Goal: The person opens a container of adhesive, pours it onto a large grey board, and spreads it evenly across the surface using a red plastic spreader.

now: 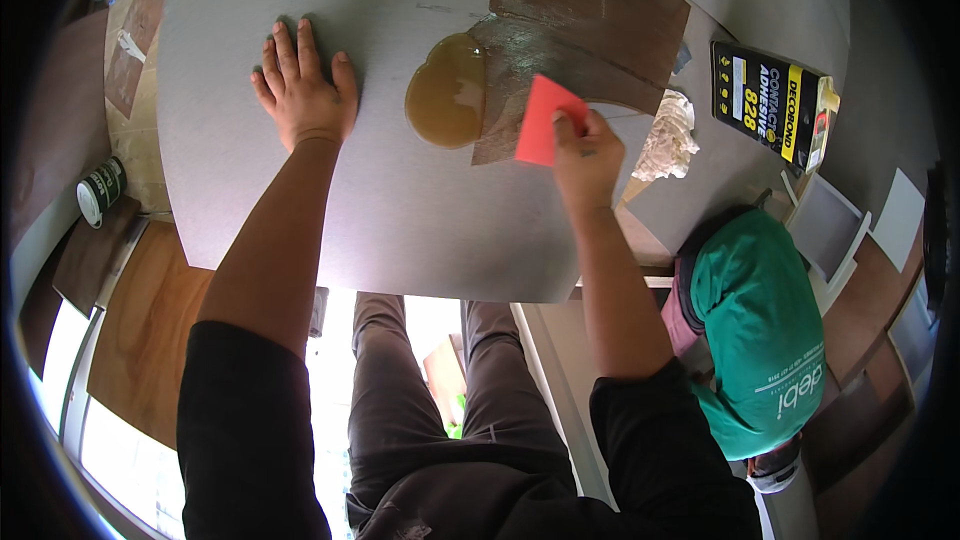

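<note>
My left hand [306, 94] lies flat, fingers spread, on a large grey laminate sheet [420, 232]. My right hand [589, 157] grips a red flat spreader [541, 120] between thumb and fingers, over the right part of the sheet. Between the hands a rounded puddle of amber contact adhesive [446, 101] sits on the sheet. Its right edge meets a brown, wet-looking coated area [517, 60], which continues towards brown panel-like patches [592, 0] at the upper right. Whether the spreader touches the surface cannot be told.
A black and yellow adhesive tin [769, 101] lies right of the sheet, near a crumpled pale cloth or paper [666, 139]. A person in a green shirt [761, 330] bends low at the right. A small dark can [103, 191] is at the far left, above a wooden panel [154, 330].
</note>
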A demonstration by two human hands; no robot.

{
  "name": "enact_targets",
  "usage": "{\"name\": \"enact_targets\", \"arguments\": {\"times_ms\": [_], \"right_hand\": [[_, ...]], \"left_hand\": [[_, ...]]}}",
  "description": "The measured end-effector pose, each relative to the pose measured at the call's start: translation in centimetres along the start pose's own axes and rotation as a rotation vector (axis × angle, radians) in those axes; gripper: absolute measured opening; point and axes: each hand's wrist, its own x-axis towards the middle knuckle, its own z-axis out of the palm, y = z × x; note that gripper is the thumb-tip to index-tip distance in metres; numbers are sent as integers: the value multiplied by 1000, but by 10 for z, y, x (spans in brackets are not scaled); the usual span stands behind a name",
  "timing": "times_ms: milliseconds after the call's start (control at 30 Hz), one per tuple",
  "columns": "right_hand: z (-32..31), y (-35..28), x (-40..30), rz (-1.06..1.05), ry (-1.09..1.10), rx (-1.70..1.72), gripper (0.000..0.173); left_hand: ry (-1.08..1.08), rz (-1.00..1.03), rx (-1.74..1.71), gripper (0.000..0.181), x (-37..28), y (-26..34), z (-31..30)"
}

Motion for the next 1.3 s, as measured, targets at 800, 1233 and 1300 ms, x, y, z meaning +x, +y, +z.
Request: {"name": "enact_targets", "arguments": {"times_ms": [800, 1233, 1300], "right_hand": [[-54, -12, -43, 228, -117, 446, 20], [19, -13, -68, 167, -180, 212, 29], [26, -10, -69, 143, -158, 208, 29]], "left_hand": [[8, 8, -15, 68, 1, 4, 2], [6, 29, -32, 70, 0, 1, 2], [4, 26, -30, 69, 0, 2, 2]]}}
